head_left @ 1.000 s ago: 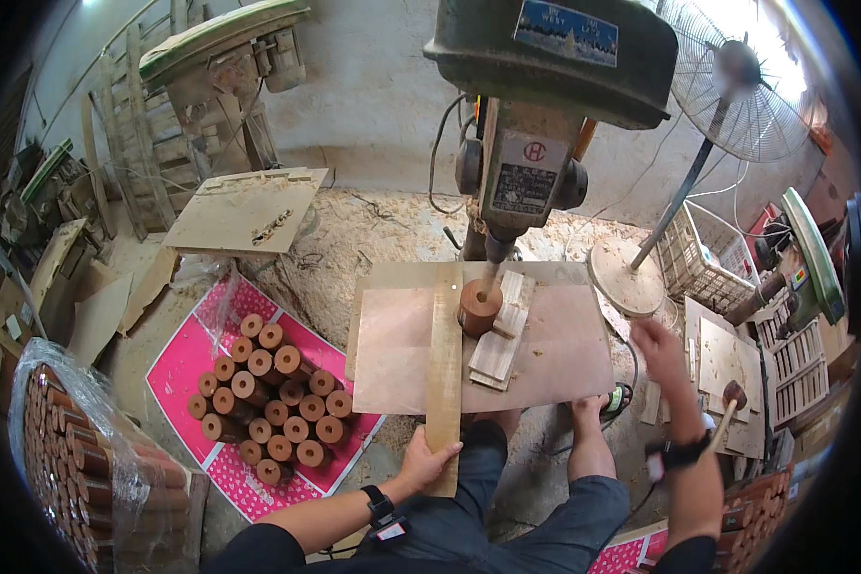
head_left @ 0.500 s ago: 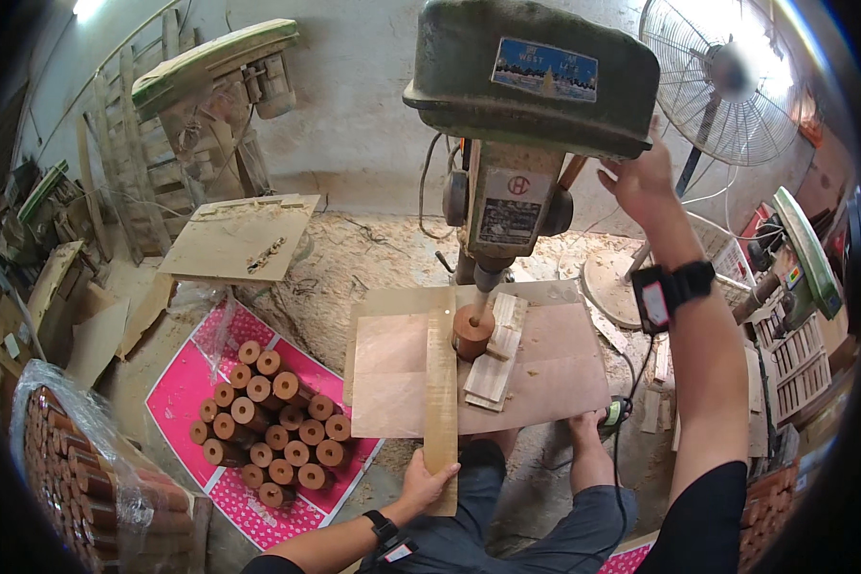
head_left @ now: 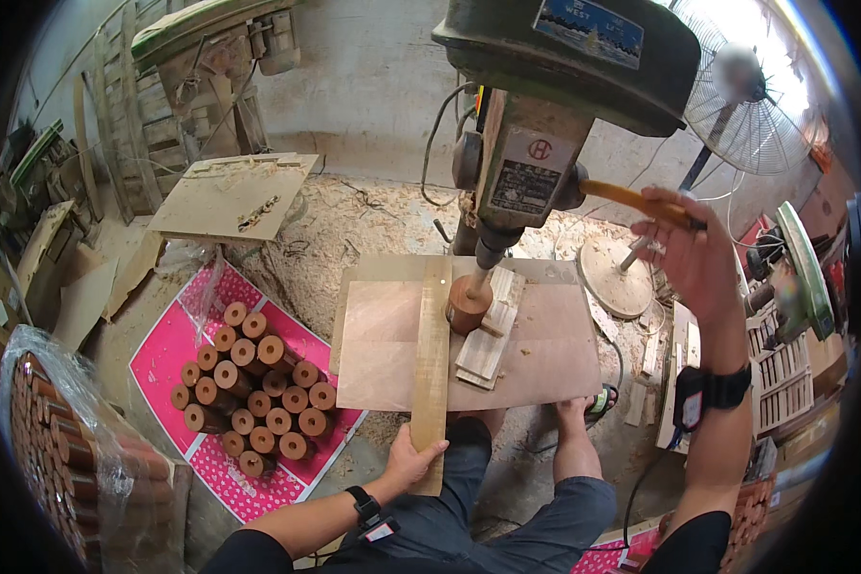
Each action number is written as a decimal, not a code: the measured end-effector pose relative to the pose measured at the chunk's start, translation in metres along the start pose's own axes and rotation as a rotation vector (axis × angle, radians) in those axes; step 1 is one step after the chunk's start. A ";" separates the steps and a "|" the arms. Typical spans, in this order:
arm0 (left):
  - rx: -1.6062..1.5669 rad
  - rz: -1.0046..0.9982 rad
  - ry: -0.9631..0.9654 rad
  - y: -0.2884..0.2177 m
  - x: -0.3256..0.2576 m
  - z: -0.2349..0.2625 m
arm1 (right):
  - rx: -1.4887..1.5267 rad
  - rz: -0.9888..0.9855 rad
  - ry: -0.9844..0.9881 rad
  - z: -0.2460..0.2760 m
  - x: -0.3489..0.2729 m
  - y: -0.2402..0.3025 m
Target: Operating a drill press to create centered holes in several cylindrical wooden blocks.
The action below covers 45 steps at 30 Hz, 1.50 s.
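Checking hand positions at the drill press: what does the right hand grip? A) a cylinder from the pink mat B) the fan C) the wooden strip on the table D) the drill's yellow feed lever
D: the right hand is closed around the yellow feed lever, while the left hand rests on the wooden strip.

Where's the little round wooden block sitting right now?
In the head view, the round wooden block stands at the middle of the drill table, directly under the drill bit, between the long wooden strip on its left and the slatted wooden piece on its right.
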State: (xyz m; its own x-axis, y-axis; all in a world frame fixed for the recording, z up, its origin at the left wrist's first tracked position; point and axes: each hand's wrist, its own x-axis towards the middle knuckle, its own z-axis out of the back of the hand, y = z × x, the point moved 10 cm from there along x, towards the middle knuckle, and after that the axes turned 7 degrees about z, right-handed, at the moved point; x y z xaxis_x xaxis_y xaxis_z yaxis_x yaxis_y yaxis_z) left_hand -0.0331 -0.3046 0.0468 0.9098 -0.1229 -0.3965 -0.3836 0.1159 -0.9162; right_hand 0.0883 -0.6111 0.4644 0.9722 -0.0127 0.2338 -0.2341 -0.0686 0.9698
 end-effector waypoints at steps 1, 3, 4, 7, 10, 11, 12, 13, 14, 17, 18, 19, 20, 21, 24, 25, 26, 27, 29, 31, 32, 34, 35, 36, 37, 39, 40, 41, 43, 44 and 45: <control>-0.022 0.002 0.006 0.000 0.000 0.000 | 0.013 -0.025 0.027 -0.004 -0.008 -0.008; -0.046 0.003 0.010 0.000 0.000 0.000 | 0.001 -0.076 0.060 -0.008 -0.023 -0.024; -0.013 -0.007 0.002 -0.001 0.000 0.000 | 0.001 -0.078 0.062 -0.009 -0.031 -0.031; 0.037 -0.005 -0.022 -0.003 -0.001 0.002 | 0.014 -0.158 0.008 -0.002 -0.050 -0.063; 0.073 -0.001 -0.040 -0.006 -0.004 0.003 | -0.100 -0.256 -0.008 0.012 -0.063 -0.098; 0.110 -0.016 -0.040 -0.009 -0.005 0.003 | -0.164 -0.306 -0.018 0.019 -0.064 -0.112; 0.093 -0.015 -0.046 -0.011 -0.005 0.004 | -0.243 -0.295 0.010 0.022 -0.064 -0.122; 0.129 -0.006 -0.057 -0.012 -0.006 0.004 | -0.312 -0.328 0.039 0.025 -0.063 -0.137; 0.185 0.016 -0.062 -0.012 -0.006 0.004 | -0.413 -0.383 0.021 0.033 -0.062 -0.153; 0.193 -0.008 -0.068 -0.022 -0.009 0.003 | -0.505 -0.504 0.019 0.044 -0.050 -0.193; 0.180 -0.016 -0.087 -0.025 -0.010 0.004 | -0.465 -0.469 0.061 0.039 -0.041 -0.201; 0.273 -0.002 -0.116 -0.027 -0.011 0.006 | -0.430 -0.456 0.028 0.040 -0.030 -0.208; 0.378 0.012 -0.137 -0.029 -0.012 0.006 | -0.393 -0.432 -0.012 0.042 -0.018 -0.214; 0.370 0.007 -0.149 -0.032 -0.013 0.007 | -0.314 -0.477 -0.034 0.044 -0.008 -0.224; 0.436 0.097 -0.130 -0.028 -0.012 0.006 | -0.089 -0.473 -0.115 0.054 0.029 -0.239; 0.439 0.106 -0.120 -0.028 -0.013 0.006 | -0.001 -0.466 -0.139 0.060 0.042 -0.240; 0.453 0.131 -0.099 -0.025 -0.012 0.005 | 0.089 -0.417 -0.126 0.065 0.058 -0.237; 0.436 0.140 -0.096 -0.024 -0.012 0.005 | 0.068 -0.415 -0.141 0.074 0.073 -0.239; 0.454 0.137 -0.103 -0.024 -0.012 0.007 | 0.331 -0.412 -0.112 0.077 0.115 -0.238; 0.456 0.115 -0.073 -0.025 -0.012 0.004 | 0.386 -0.242 -0.077 0.085 0.156 -0.220; 0.454 0.107 -0.094 -0.026 -0.012 0.006 | 0.405 -0.177 -0.153 0.096 0.172 -0.212; 0.454 0.118 -0.066 -0.023 -0.012 0.003 | 0.434 -0.175 -0.175 0.097 0.204 -0.195; 0.452 0.110 -0.076 -0.024 -0.012 0.004 | 0.384 -0.098 -0.217 0.103 0.205 -0.182; 0.467 0.113 -0.079 -0.023 -0.011 0.004 | 0.337 0.044 -0.208 0.104 0.209 -0.159; 0.483 0.124 -0.072 -0.022 -0.011 0.003 | 0.272 0.049 -0.307 0.112 0.207 -0.149; 0.488 0.121 -0.087 -0.022 -0.011 0.004 | 0.377 0.190 -0.128 0.098 0.210 -0.102; 0.496 0.104 -0.090 -0.024 -0.011 0.004 | 0.427 0.262 -0.036 0.090 0.213 -0.077; 0.490 0.120 -0.089 -0.023 -0.010 0.005 | 0.466 0.361 0.058 0.081 0.212 -0.056; 0.489 0.104 -0.087 -0.024 -0.009 0.005 | 0.246 0.486 0.140 0.071 0.207 -0.024; 0.476 0.104 -0.083 -0.024 -0.009 0.004 | 0.147 0.535 0.165 0.069 0.199 -0.010; 0.482 0.089 -0.096 -0.025 -0.009 0.005 | 0.176 0.555 0.281 0.059 0.190 0.002</control>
State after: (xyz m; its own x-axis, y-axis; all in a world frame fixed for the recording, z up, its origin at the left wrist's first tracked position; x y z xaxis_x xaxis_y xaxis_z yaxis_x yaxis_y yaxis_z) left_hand -0.0309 -0.3013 0.0735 0.8959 -0.0030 -0.4442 -0.3642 0.5673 -0.7386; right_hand 0.2725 -0.6721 0.5064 0.6628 0.1667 0.7300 -0.6746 -0.2901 0.6788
